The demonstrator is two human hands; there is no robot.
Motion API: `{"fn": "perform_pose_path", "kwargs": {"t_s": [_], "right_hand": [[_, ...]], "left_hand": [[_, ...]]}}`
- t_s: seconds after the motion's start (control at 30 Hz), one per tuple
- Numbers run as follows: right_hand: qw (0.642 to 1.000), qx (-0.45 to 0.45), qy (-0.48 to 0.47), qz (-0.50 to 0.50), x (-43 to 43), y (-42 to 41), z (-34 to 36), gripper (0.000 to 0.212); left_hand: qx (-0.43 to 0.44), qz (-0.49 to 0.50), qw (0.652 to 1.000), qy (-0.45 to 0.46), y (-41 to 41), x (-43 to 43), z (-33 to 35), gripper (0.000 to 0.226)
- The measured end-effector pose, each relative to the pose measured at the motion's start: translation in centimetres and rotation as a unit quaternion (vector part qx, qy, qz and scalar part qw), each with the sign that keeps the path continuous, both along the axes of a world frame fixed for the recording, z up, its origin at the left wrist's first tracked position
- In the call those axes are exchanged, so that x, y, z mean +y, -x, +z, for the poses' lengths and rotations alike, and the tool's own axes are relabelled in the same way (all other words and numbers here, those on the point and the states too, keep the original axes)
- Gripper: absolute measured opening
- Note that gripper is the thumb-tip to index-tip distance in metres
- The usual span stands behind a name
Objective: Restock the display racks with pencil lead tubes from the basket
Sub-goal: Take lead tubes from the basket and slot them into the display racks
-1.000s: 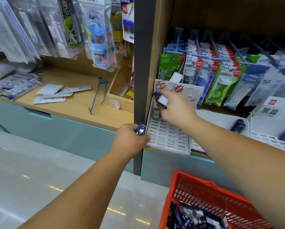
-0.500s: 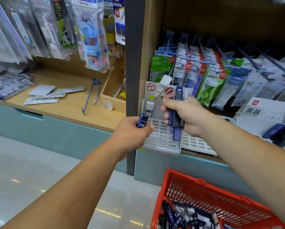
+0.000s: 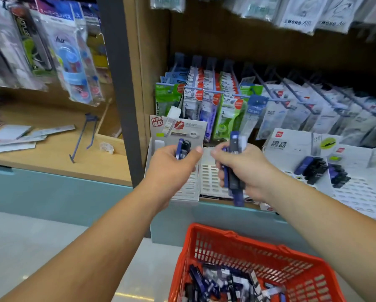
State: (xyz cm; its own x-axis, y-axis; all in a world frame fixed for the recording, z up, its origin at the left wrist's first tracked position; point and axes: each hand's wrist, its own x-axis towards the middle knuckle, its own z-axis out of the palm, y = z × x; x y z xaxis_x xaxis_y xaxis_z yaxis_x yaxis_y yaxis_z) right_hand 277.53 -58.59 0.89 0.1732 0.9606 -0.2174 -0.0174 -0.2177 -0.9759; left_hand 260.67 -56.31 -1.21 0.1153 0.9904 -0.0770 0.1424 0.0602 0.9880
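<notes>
My left hand grips a small bunch of blue and black pencil lead tubes in front of the white slotted display rack on the shelf. My right hand holds a thicker bundle of blue and black lead tubes upright, just right of the left hand and in front of the neighbouring rack. Below, the red plastic basket holds several more loose lead tubes. More racks to the right carry a few dark tubes.
Hanging packs of correction tape fill hooks behind the racks. A dark upright post divides the shelving. On the left wooden shelf lie flat packets and a loose blue hook. Pale floor lies below.
The view has shifted up and right. My left hand has risen from the rack's lower left edge to chest height beside the right hand, which pulled back from the rack holding its bundle upright.
</notes>
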Motion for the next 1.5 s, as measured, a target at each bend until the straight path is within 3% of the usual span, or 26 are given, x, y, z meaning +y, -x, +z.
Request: {"fn": "perform_pose_path", "kwargs": {"t_s": [0.1,0.2,0.33,0.53,0.7,0.8,0.93,1.27,1.4,1.5], "right_hand": [[0.985,-0.158,0.009,0.069,-1.6,-1.0,-1.3,0.019],[0.947,-0.287,0.032,0.139,-2.3,-1.4,-1.7,0.022],[0.922,-0.342,0.040,0.177,-1.7,-1.6,-1.7,0.034],[0.944,-0.276,0.025,0.178,-1.4,-2.4,-2.4,0.033],[0.963,-0.210,0.050,0.164,-1.3,-3.5,-3.1,0.022],[0.981,-0.127,0.083,0.121,-1.1,-3.7,-2.8,0.016],[0.993,0.001,0.079,0.092,-0.8,-2.7,-2.5,0.024],[0.990,0.008,0.010,0.144,0.0,1.0,-2.3,0.021],[0.996,0.023,0.006,0.083,0.9,1.5,-2.9,0.014],[0.998,0.054,0.002,0.043,1.5,1.7,-3.4,0.015]], "left_hand": [[0.000,-0.034,0.998,-0.060,-1.2,0.1,0.7,0.041],[-0.008,-0.104,0.993,-0.060,-2.8,-0.5,0.7,0.027],[-0.006,-0.133,0.990,-0.050,-4.1,-0.4,0.5,0.029],[0.020,-0.135,0.989,-0.055,-3.7,0.6,0.6,0.026],[0.004,-0.060,0.997,-0.055,-1.8,1.9,0.9,0.017],[-0.012,0.005,0.997,-0.073,-0.3,2.6,0.6,0.014],[-0.006,-0.021,0.998,-0.052,0.4,1.9,0.1,0.016],[-0.071,-0.005,0.997,-0.009,1.6,1.1,-0.3,0.023],[-0.070,0.027,0.997,0.019,2.7,1.4,-0.9,0.018],[-0.045,-0.013,0.997,0.062,3.5,1.3,-1.3,0.015]]}}
